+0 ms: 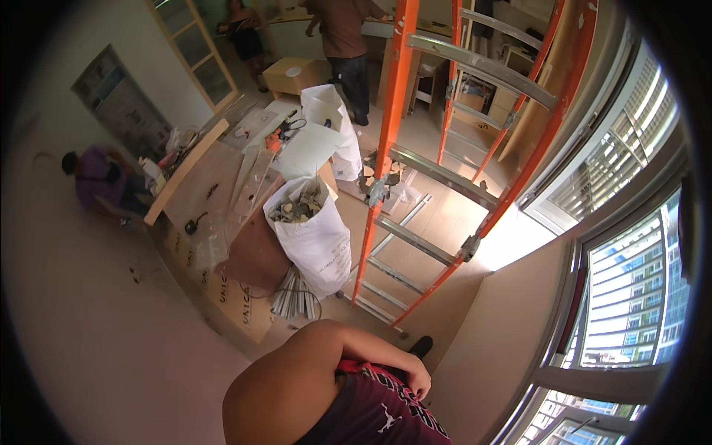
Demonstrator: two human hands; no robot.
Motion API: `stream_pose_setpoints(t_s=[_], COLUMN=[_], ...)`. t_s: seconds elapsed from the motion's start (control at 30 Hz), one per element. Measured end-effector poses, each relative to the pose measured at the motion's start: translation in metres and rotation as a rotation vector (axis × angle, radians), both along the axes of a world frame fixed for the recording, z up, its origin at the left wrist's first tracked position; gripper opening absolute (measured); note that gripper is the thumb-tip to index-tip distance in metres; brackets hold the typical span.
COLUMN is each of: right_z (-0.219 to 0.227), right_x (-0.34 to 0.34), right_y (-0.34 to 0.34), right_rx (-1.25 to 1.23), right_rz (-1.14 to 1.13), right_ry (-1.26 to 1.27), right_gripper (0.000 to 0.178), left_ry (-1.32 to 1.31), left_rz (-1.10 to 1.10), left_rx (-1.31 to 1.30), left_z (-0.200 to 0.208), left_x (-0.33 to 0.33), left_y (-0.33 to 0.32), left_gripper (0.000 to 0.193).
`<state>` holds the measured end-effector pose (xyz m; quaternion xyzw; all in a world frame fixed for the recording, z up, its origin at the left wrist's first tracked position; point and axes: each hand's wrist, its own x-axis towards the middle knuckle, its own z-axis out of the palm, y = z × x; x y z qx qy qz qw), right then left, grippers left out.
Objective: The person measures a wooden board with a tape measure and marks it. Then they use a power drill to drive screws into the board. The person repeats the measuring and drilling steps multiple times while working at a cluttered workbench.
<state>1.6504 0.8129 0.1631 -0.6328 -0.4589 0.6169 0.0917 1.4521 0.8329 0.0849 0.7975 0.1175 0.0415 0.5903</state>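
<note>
My left hand rests against the front of my maroon jersey, with the bare arm bent across from the left. Its fingers are curled in, and whatever they hold, if anything, is hidden. No part of my right hand shows. A dark shoe stands on the floor just beyond the left hand. Further ahead rises an orange stepladder with metal rungs. Left of it stands a white sack filled with broken rubble. A bundle of metal strips lies at the sack's foot.
A worktable with boards and tools stands left of the sack; a wooden plank lies along it. Another white sack stands behind. A person in purple crouches at left; two more people stand at the back. Barred windows line the right.
</note>
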Motion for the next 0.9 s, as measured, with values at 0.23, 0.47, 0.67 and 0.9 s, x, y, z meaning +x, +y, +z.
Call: stream_pose_setpoints(t_s=[0.23,0.47,0.67,0.9], right_z=[0.023,0.025,0.039,0.067], right_x=[0.078,0.103,0.108,0.098], right_y=[0.124,0.145,0.135,0.109], right_rx=[-0.037,-0.117,-0.135,-0.155], right_rz=[0.143,0.181,0.158,0.133], right_ry=[0.015,0.024,-0.015,0.015], right_gripper=[0.028,0.029,0.030,0.031], left_ry=[0.164,-0.083,0.140,0.236], left_rz=[0.090,0.501,1.057,1.082], left_rx=[-0.165,-0.047,-0.055,0.070], left_z=[0.049,0.025,0.011,-0.061], left_x=[0.005,0.041,0.079,0.029], left_y=[0.086,0.093,0.081,0.096], left_gripper=[0.033,0.027,0.029,0.039])
